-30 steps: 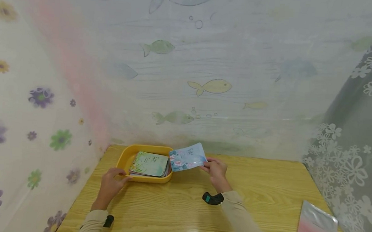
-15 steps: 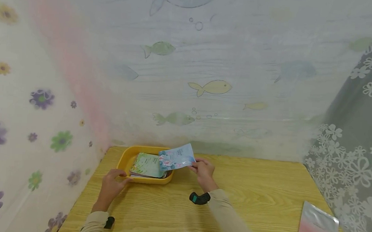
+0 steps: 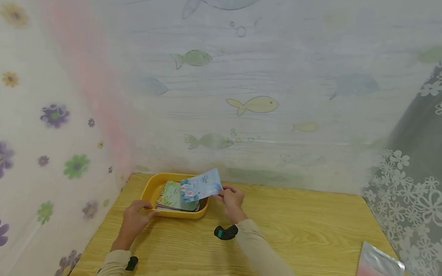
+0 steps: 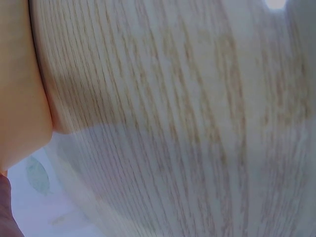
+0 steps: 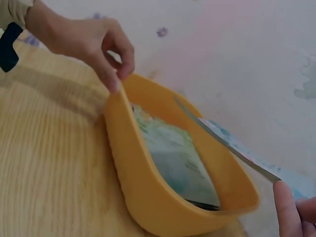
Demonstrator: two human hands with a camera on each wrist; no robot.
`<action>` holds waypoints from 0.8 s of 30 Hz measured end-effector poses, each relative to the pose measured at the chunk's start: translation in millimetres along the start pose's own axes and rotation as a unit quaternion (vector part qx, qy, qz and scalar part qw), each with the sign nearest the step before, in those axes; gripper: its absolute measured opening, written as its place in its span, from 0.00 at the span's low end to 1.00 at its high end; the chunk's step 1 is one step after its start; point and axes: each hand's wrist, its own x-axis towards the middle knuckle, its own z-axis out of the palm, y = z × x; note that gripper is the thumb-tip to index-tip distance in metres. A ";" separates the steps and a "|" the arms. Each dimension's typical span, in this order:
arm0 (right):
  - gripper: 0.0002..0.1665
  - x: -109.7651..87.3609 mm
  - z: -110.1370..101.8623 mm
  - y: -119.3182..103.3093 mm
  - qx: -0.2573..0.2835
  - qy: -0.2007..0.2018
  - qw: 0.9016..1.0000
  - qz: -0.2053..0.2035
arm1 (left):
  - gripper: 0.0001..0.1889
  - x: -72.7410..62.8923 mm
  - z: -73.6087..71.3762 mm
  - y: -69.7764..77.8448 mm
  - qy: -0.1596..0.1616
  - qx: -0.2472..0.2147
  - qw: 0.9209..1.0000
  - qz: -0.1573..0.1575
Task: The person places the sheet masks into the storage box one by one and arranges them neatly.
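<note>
My left hand [image 3: 134,221] pinches the near-left rim of a yellow plastic basket [image 3: 186,215] between thumb and fingers; the right wrist view shows that grip [image 5: 94,44] from the side. Inside the basket lies a stack of flat packets, topped by a green sheet mask packet [image 3: 172,194] with a leafy print. By its right edge my right hand [image 3: 232,203] pinches a blue floral sheet mask packet [image 3: 203,185]. It is tilted above the basket's right half and overlaps the green packet in the head view. In the right wrist view it shows nearly edge-on [image 5: 237,150], over the far rim.
A pink and silver packet [image 3: 381,271] lies at the right front of the wooden table [image 3: 299,227]. Printed curtains hang behind the table and along both sides. The basket stands near the table's back left corner.
My right hand has moved left, bringing the blue packet from beside the basket's right end to over the packets inside. My left hand keeps its hold on the rim.
</note>
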 end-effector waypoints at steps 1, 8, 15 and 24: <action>0.14 -0.1 2.3 1.7 -0.001 0.002 1.000 0.001 | 0.15 -0.1 -0.9 0.1 -0.001 -0.002 1.000 0.002; 0.11 -1.4 21.7 17.5 -0.019 0.017 1.000 0.012 | 0.15 -1.0 -5.0 -1.1 -0.004 -0.024 1.000 -0.004; 0.11 -5.5 39.7 30.3 -0.037 0.023 0.999 0.000 | 0.15 -4.4 -0.6 -3.1 0.001 -0.028 1.000 -0.005; 0.12 -10.7 59.4 45.3 -0.068 0.027 0.997 -0.013 | 0.15 -1.6 1.7 -2.5 0.005 -0.024 1.000 0.000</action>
